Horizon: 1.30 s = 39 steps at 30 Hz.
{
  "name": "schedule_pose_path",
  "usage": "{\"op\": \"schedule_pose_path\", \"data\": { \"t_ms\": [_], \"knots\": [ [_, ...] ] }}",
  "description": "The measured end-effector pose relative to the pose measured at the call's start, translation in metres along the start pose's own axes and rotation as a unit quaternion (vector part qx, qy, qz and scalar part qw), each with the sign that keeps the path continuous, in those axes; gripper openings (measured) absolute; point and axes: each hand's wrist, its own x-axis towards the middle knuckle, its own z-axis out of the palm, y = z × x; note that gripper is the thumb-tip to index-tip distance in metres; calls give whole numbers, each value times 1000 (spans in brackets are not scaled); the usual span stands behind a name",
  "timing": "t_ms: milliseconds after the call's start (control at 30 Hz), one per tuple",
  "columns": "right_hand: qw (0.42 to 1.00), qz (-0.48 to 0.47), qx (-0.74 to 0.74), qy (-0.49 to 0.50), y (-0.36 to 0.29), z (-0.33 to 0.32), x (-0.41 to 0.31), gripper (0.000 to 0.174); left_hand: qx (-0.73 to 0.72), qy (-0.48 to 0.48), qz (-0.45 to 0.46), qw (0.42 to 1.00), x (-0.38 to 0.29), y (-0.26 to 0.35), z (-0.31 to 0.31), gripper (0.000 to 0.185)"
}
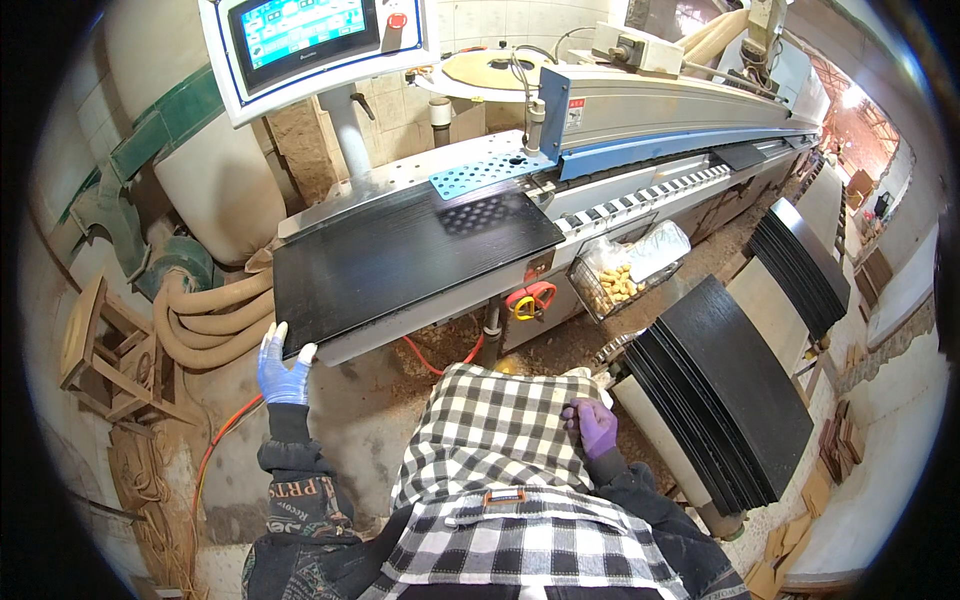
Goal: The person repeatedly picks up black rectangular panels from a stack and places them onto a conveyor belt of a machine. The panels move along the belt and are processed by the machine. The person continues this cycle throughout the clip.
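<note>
A flat black panel (397,259), with faint wood grain, lies on the infeed table of an edge-banding machine (675,112). At the panel's near left corner is my left hand (283,375), in a blue glove with white fingertips. Its fingers are spread, with fingertips touching or very close to the left end and the front edge. My right hand (592,426), in a purple glove, rests against my checked apron (502,420) with its fingers curled in. Nothing shows in it. The panel's far right end lies by a perforated blue plate (487,174).
Right of me, stacks of black panels (720,397) sit on a roller conveyor (769,300). A wire basket (622,289) holding yellowish pellets and red-handled scissors (531,300) hang on the machine's front. A control screen (304,34) stands above left, dust hoses (217,322) below it.
</note>
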Motion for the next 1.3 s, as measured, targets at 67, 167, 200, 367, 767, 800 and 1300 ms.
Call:
{"op": "schedule_pose_path", "data": {
  "t_ms": [67,167,200,367,767,800,1300],
  "knots": [
    [1000,-6,-10,2,2,-2,1,23,-3,-1,-2,1000,1,-2,1,64],
    [999,-22,-32,1,7,-5,4,25,7,-7,-6,1000,2,0,0,66],
    [999,-23,-36,2,7,-5,4,26,13,-10,-9,1000,2,0,0,67],
    [998,-29,-58,2,9,-7,5,27,-8,-11,-12,1000,3,-2,-1,68],
    [999,-25,-40,0,4,-2,2,25,20,14,-12,1000,5,36,22,75],
    [999,-23,-39,-1,2,-1,1,25,33,16,4,999,5,40,27,75],
    [633,-471,-606,98,-120,-32,46,34,98,8,291,952,16,74,82,51]
  ]
}}
